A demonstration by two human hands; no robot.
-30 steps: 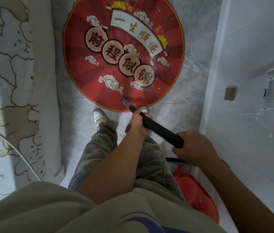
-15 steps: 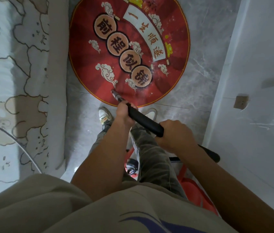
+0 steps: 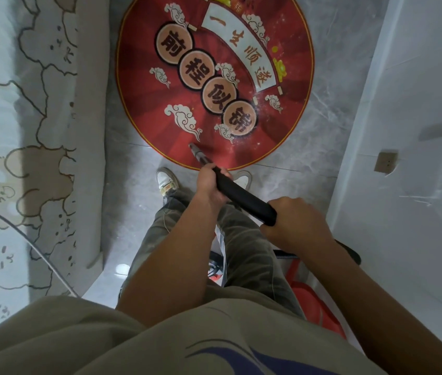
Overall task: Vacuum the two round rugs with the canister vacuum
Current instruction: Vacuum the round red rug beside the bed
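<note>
Our left hand [image 3: 210, 185] and right hand [image 3: 293, 223] each grip the black vacuum wand [image 3: 244, 197], its nozzle [image 3: 195, 150] at the red round rug [image 3: 146, 77]'s near edge.

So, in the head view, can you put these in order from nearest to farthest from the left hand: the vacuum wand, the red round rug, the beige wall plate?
1. vacuum wand: gripped by the left hand itself.
2. red round rug: on the floor, its near edge just ahead of the hand.
3. beige wall plate: far off to the right, on the white wall.
</note>
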